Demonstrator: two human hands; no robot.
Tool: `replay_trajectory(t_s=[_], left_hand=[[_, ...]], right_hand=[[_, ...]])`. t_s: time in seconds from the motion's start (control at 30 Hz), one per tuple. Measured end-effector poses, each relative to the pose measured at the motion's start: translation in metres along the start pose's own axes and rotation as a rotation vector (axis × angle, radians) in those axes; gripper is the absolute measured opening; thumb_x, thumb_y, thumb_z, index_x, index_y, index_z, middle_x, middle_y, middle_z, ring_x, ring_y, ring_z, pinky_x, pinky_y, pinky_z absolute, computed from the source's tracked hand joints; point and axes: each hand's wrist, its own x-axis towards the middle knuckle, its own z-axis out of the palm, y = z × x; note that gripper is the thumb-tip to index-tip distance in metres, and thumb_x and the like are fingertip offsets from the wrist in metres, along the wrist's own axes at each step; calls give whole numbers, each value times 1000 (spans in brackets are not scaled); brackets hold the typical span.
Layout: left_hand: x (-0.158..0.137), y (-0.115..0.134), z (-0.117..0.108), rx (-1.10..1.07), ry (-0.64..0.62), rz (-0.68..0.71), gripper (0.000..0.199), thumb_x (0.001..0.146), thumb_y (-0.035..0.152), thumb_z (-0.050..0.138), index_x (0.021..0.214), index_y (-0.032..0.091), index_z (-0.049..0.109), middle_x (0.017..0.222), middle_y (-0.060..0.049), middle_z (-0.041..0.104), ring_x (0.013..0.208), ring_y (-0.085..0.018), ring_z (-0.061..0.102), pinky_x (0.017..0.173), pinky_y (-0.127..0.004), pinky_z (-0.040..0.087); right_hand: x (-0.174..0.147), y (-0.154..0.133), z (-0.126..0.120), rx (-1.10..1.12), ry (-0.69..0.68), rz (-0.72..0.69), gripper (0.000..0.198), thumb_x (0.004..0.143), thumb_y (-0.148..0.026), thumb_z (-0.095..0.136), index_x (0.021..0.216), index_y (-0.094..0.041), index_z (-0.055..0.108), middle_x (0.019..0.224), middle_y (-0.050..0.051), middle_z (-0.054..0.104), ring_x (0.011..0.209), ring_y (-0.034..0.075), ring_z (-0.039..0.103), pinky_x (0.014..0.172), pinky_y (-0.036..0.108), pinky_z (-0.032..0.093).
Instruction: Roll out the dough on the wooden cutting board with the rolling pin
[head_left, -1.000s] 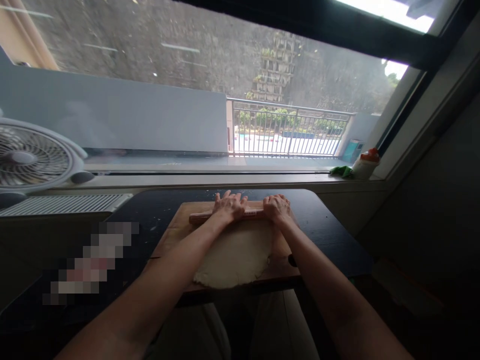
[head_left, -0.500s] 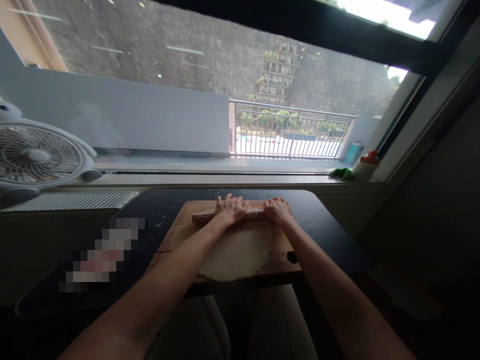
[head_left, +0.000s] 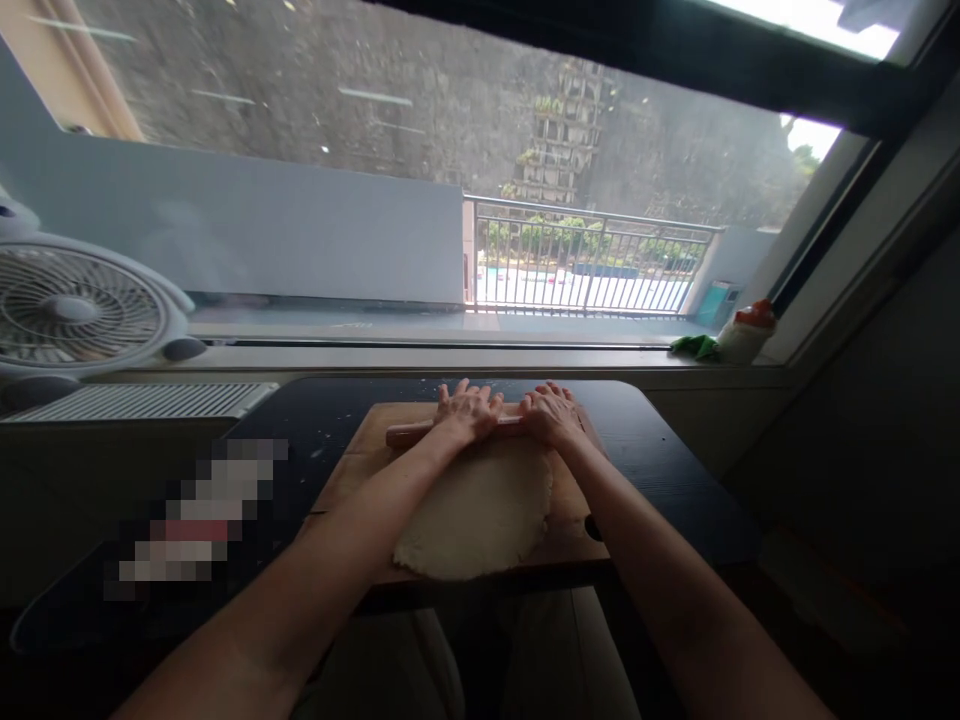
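Observation:
A wooden rolling pin (head_left: pixel 409 435) lies crosswise over the far part of a pale sheet of dough (head_left: pixel 476 515). My left hand (head_left: pixel 466 412) presses down on the pin near its middle, its fingers reaching over the far side. To its right, my right hand (head_left: pixel 553 412) bears on the pin too, fingers bent forward over it, and covers much of that end. Under the dough is a wooden cutting board (head_left: pixel 352 470) with a dark hole at its near right. The dough's near edge is ragged and lies close to the board's near edge.
The board rests on a dark table (head_left: pixel 667 480) with white specks at the left. A blurred-out item (head_left: pixel 202 515) lies on the left side. A fan (head_left: pixel 75 305) stands at far left; a white bottle with an orange top (head_left: pixel 746 335) and a green cloth (head_left: pixel 695 347) are on the sill.
The fingers of my right hand stretch further forward over the rolling pin. Both hands remain on it. The view has shifted slightly, and more of the dough shows at its near side.

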Motion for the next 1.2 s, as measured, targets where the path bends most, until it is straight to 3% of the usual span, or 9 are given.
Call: replay_trajectory(t_s=[0.17,0.33,0.47,0.63,0.77,0.87,1.0,1.2], left_hand=[[37,-11,1,-5,0,-81,57,89,52,14,112,21,57,123,-11,57,128,-29,32,102,-57,20],[40,-14,5,-22,-28,-106,56,89,51,14,113,22,55,125,-10,56,128,-29,33,101,-57,21],[10,-7,3,-33,-39,-78,52,88,53,20,112,23,56,126,-9,56,126,-29,35,101,-57,21],[-60,11,-14,-23,22,52,47,89,49,25,102,22,61,118,-8,61,123,-27,39,103,-51,20],[-112,16,-29,-22,66,151,42,91,41,27,113,22,57,127,-6,55,126,-22,38,106,-43,22],[-127,12,-34,-27,26,233,42,92,37,26,120,23,53,131,-4,52,127,-20,38,106,-39,25],[-107,8,-34,-10,-51,276,38,91,32,27,113,26,58,127,-3,56,127,-21,39,105,-43,25],[-47,8,-25,2,-114,194,34,89,40,32,107,29,59,122,-7,57,117,-28,46,96,-54,30]], right_hand=[[47,1,10,19,-61,52,37,88,-36,31,100,-21,63,114,8,58,116,22,39,94,38,28],[44,3,12,19,-86,41,39,88,-39,30,103,-22,61,116,9,56,114,23,41,93,38,30],[7,1,3,4,-70,3,41,91,-37,26,101,-20,62,115,9,57,115,22,41,94,37,30],[-65,-9,-13,-9,37,-49,45,94,-36,22,110,-16,58,122,10,55,123,20,36,103,35,21],[-125,-12,-17,4,177,-80,45,94,-36,25,126,-13,48,134,11,46,129,19,32,106,33,19],[-146,-11,-22,13,216,-98,43,95,-34,24,123,-16,51,128,10,52,122,18,41,103,33,25],[-117,-10,-32,1,76,-71,44,95,-33,21,103,-18,62,118,10,58,107,18,53,95,31,34],[-48,-2,-25,-17,14,-48,30,90,-29,36,99,-20,64,118,9,59,121,22,42,101,36,26]])
